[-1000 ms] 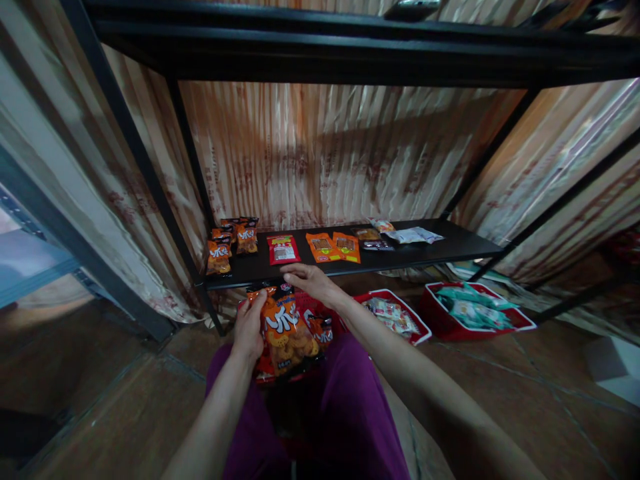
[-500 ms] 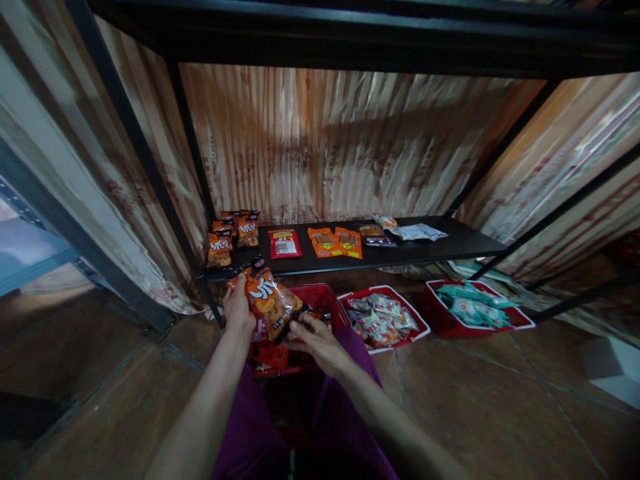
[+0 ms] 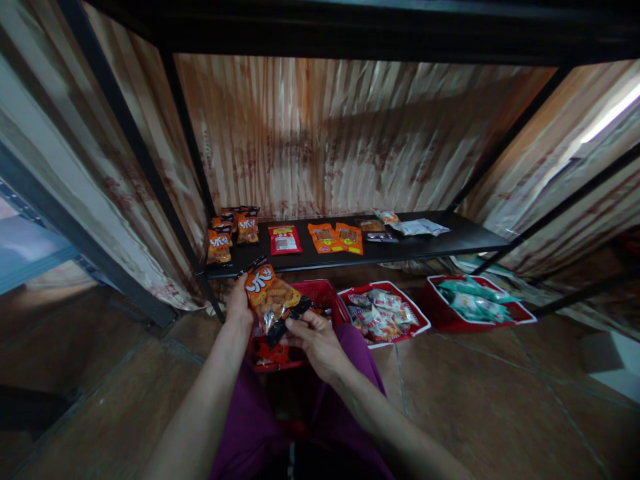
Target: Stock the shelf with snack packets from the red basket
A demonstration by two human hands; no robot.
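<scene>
My left hand (image 3: 237, 306) grips the upper left edge of an orange snack bag (image 3: 267, 293), held tilted above a red basket (image 3: 327, 294). My right hand (image 3: 315, 339) is closed on the bag's dark lower corner. More orange bags lie in the basket beneath. On the low black shelf (image 3: 450, 241) behind, a stack of the same orange bags (image 3: 220, 247) sits at the left end, then a red packet (image 3: 285, 240) and two orange flat packets (image 3: 335, 238).
A second red basket (image 3: 420, 320) holds mixed snack packets and a third (image 3: 520, 315) holds green packets, both on the brown tiled floor under the shelf. White and dark packets (image 3: 417, 227) lie on the shelf. Black rack posts (image 3: 125, 153) rise at left; striped curtain behind.
My right hand dropped from the shelf edge to the bag's lower corner. The bag was lifted out of the basket toward the shelf's left end, and the view shifted slightly.
</scene>
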